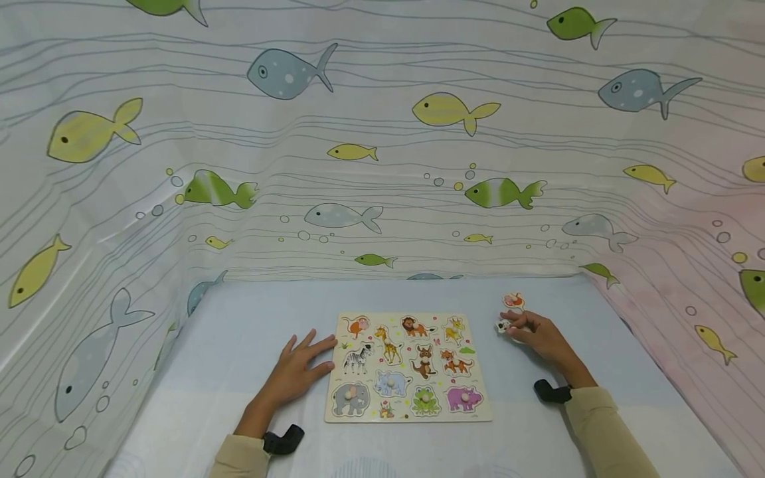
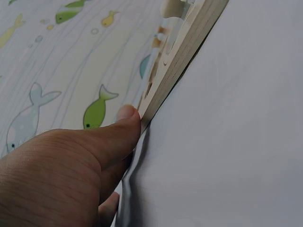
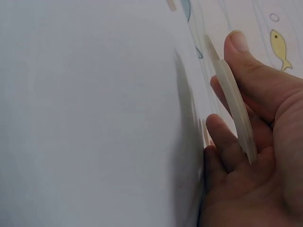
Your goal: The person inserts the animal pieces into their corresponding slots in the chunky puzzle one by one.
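A wooden animal puzzle board (image 1: 412, 372) lies flat on the table. My left hand (image 1: 301, 366) rests at its left side, fingers spread, with thumb and index fingertips at the board's edge. In the left wrist view, the thumb tip is right at the corner of the board (image 2: 177, 59). Off to the right of the board, my right hand (image 1: 540, 338) pinches a small white-and-black puzzle piece (image 1: 503, 326). The right wrist view shows this piece (image 3: 235, 106) edge-on between thumb and fingers, raised off the table. Just beyond that hand lies a red-orange puzzle piece (image 1: 512, 301).
Along the board's front row sit knobbed pieces: an elephant (image 1: 350, 399), a frog (image 1: 425, 400) and a purple hippo (image 1: 464, 399), with a blue rhino (image 1: 391, 384) just behind. A fish-print cloth (image 1: 394, 179) walls the table's back and sides. Each wrist wears a black camera.
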`<state>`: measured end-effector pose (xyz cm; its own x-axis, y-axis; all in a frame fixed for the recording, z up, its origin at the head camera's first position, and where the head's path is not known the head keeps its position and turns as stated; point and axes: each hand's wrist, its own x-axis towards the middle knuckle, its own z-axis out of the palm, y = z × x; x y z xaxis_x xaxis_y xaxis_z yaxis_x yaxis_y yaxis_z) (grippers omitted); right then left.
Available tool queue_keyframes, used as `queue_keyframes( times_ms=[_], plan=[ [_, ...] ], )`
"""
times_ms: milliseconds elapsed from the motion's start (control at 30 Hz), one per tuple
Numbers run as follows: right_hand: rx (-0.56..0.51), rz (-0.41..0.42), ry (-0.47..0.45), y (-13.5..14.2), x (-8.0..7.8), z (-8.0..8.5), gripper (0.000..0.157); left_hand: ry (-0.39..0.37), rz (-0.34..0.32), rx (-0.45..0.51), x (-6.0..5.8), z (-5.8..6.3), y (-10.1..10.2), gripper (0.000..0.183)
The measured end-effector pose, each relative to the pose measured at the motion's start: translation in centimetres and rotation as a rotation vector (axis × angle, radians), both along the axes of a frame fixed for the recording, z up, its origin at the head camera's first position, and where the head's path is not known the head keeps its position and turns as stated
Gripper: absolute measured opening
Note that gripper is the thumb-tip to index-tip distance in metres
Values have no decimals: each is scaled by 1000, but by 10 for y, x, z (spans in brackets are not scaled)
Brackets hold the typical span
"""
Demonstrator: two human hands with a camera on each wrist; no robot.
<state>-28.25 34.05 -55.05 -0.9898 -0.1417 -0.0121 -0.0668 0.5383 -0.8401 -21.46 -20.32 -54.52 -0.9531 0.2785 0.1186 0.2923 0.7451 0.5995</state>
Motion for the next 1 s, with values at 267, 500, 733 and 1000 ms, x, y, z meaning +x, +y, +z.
queue_keyframes(
  times_ms=[267, 500, 733, 1000],
  plan=[
    [15, -31, 25, 1, 1, -2, 34, -7, 2, -7, -1, 0, 1, 50],
    [23, -20, 46, -2, 1, -5, 35, -12, 3, -8, 0, 0, 0, 50],
    [-21, -15, 66, -5, 3, -3, 32, -8, 2, 0, 0, -2, 0, 50],
    [-30, -27, 18, -18, 7, 2, 35, 7, -2, -6, -2, -6, -2, 50]
  ],
)
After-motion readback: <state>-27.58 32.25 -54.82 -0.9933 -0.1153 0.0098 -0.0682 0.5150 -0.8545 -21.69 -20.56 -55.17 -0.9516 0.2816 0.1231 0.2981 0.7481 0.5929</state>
